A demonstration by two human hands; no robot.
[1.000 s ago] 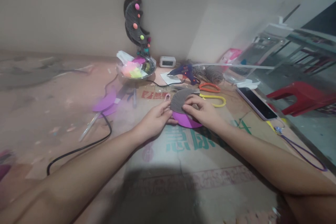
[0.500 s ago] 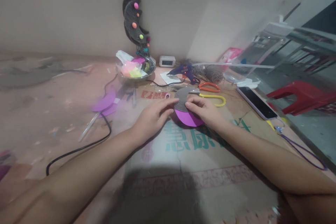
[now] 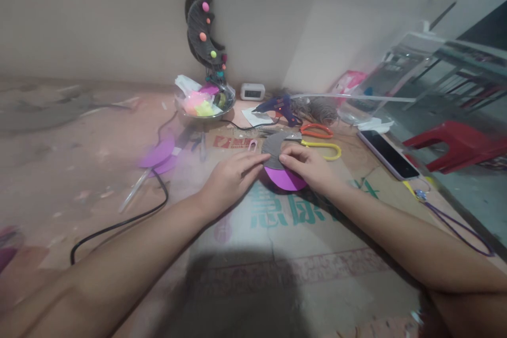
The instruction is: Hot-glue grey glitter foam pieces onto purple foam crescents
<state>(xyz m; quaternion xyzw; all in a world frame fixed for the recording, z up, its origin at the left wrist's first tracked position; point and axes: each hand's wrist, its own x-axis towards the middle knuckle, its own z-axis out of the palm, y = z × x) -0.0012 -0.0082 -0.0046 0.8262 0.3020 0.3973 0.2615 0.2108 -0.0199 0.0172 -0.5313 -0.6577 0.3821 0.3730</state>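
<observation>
A purple crescent-shaped piece (image 3: pixel 282 178), partly wrapped in grey yarn (image 3: pixel 273 146), lies on flattened cardboard (image 3: pixel 277 232). My left hand (image 3: pixel 229 179) rests beside it on the left, fingers stretched out flat with the tips touching the grey part. My right hand (image 3: pixel 307 165) presses on the piece from the right, fingers curled and pinching at the edge where grey meets purple.
Behind the piece lie yellow-handled scissors (image 3: pixel 322 148), orange scissors (image 3: pixel 316 130), a blue glue gun (image 3: pixel 279 108), a yarn ball (image 3: pixel 322 111), a bowl of bright pom-poms (image 3: pixel 204 105), a small clock (image 3: pixel 252 92) and a finished grey crescent (image 3: pixel 204 31). A phone (image 3: pixel 388 155) lies right; a black cable (image 3: pixel 130 216) and purple cutouts (image 3: pixel 158 154) left.
My left hand opened from gripping the piece's left edge to lying flat with fingers extended. The piece turned slightly and less grey shows. My right hand barely moved.
</observation>
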